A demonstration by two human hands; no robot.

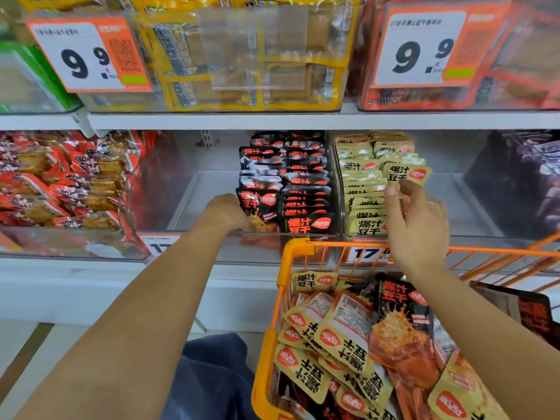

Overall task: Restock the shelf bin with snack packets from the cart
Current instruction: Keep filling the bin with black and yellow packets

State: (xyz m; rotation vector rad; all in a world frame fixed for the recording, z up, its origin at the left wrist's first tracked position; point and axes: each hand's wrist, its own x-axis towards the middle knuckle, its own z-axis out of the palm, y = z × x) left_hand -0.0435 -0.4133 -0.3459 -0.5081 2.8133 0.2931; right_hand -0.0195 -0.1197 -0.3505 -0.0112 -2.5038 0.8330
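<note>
So the cart (295, 247) sat in front of the shelf, lower right, with loose snack packets (339, 338) piled inside it. Right behind it on the middle shelf was the clear bin (212, 189): two rows of packets (285, 183) stood in its right part, and another bin of packets (372, 183) sat just to the right. Left hand (227, 212) was touching the front packet of the left row, right hand (415, 219) over the neighbouring bin's packets. Up top, more bins (242, 56) sat on the upper shelf

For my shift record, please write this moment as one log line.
left hand: holds black packet | right hand: holds beige packet above bin | cart: packets remain
</note>
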